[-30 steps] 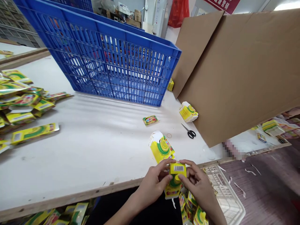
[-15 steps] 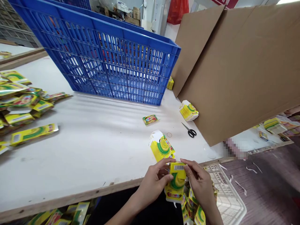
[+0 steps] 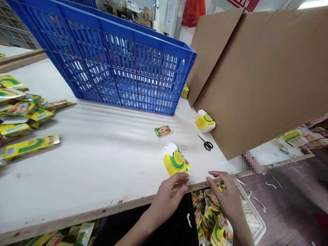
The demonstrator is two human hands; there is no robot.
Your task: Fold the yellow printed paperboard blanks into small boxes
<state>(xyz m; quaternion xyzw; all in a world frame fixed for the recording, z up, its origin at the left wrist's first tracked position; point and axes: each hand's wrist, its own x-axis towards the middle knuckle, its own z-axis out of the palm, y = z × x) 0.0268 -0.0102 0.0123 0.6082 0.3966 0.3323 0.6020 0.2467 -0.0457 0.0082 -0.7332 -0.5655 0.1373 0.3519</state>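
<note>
My left hand (image 3: 173, 194) is at the table's front edge with its fingers apart and nothing in them. Its fingertips are close to a stack of flattened yellow-and-green cartons (image 3: 176, 160); whether they touch it I cannot tell. My right hand (image 3: 225, 191) hovers at the edge further right, thumb and fingers spread, holding nothing. Below it, a white plastic basket (image 3: 260, 222) holds many small folded yellow boxes (image 3: 210, 212). A single small box (image 3: 163, 130) lies flat on the table beyond the stack.
Black-handled scissors (image 3: 207, 144) lie beside a second carton stack (image 3: 205, 122), which rests against a large cardboard box (image 3: 256, 75). A blue crate (image 3: 123, 71) stands at the back. Piled yellow boxes (image 3: 20, 109) cover the table's left end. A rubber band (image 3: 183, 147) lies near the scissors.
The yellow carton that both hands held is gone from them. My hands have moved apart, and the boxes in the basket show more fully.
</note>
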